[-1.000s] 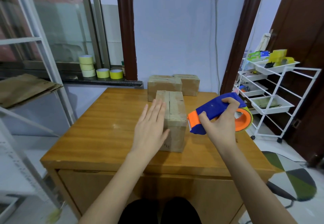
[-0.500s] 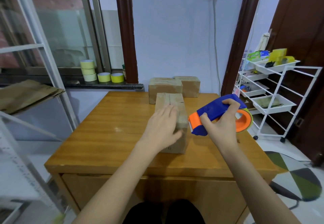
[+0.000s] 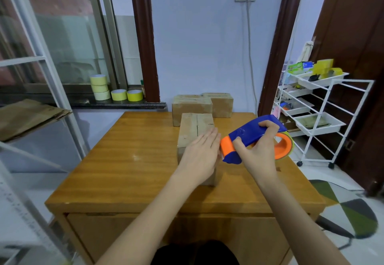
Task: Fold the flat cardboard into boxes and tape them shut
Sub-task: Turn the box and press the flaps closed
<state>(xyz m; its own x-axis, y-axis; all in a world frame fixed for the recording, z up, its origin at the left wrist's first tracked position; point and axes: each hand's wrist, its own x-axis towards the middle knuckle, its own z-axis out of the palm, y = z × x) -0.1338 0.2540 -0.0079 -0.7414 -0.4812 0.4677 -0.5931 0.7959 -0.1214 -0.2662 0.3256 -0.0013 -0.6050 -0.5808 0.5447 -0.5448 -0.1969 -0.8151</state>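
Pressing my left hand [image 3: 200, 156] flat on the near end of the box [image 3: 196, 138], fingers straight and together, palm down on the cardboard. The box is sitting in the middle of the table [image 3: 128, 161], its long side running away from me toward the wall, with the seam between the top flaps running down that same line.

My right hand [image 3: 257, 152] is gripping the tape dispenser [image 3: 255, 138], fingers curled over its blue plastic handle, thumb underneath. Its orange nose is pointing left, just beside the box's right edge and my left fingertips; the orange wheel with the roll is trailing off to the right.

Right behind the box, two more closed boxes [image 3: 192, 107] are standing side by side against the wall, crowding the far end. The table is glossy, honey-coloured wood.

On the window ledge to my left, yellow tape rolls [image 3: 116, 92] are sitting, three of them stacked. Flat brown cardboard [image 3: 27, 115] is lying on a shelf at far left. Off to my right, a white wire cart [image 3: 320, 111] is holding trays of odds and ends.
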